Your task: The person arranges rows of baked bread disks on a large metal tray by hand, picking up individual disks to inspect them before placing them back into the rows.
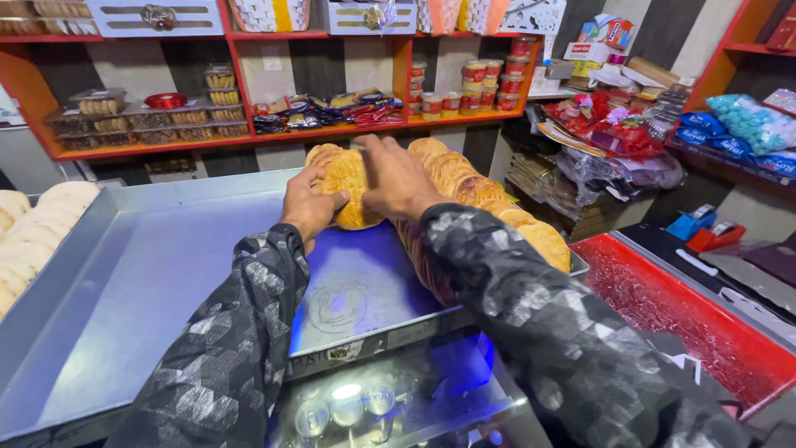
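Flatbreads stand on edge in the steel tray; left hand cups one, right hand presses its top (mid-arranging, needs careful steadying).

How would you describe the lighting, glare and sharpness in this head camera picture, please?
In the head view, a strong blue glow washes the metal tray beneath the round bread that the left hand and right hand grip; bright spots glare on the glass counter; the sleeves look soft near the lens, and the edges bow outward.
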